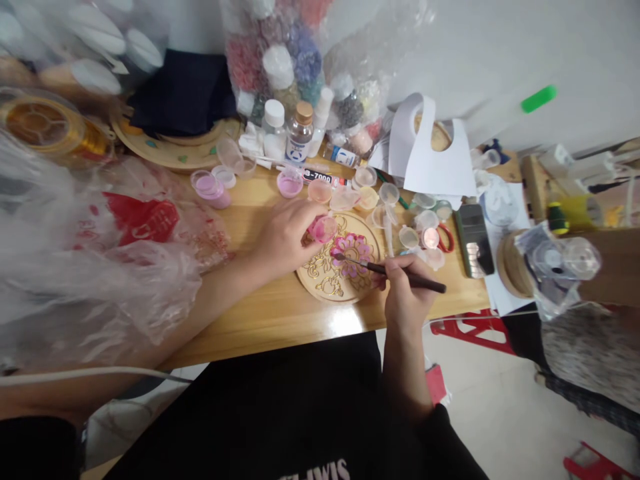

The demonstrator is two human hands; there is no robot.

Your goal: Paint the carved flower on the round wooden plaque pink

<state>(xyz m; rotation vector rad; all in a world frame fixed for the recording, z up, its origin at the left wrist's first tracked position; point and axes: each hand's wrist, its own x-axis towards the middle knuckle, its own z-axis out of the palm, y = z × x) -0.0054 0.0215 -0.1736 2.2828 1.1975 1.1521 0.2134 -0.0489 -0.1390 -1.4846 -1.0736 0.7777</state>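
A round wooden disc (327,280) with gold outline work and a pink-painted flower (353,252) lies near the front of the wooden table (280,313). My right hand (407,290) is closed on a dark thin brush (400,272), its tip touching the flower. My left hand (285,237) pinches a small clear cup of pink paint (323,228) at the disc's upper left edge.
Several small paint cups (367,199) and bottles (300,132) crowd the table behind the disc. Crumpled clear plastic bags (90,267) fill the left. A dark phone (474,240) and white paper (435,153) lie at right. Red stools (470,330) stand on the floor.
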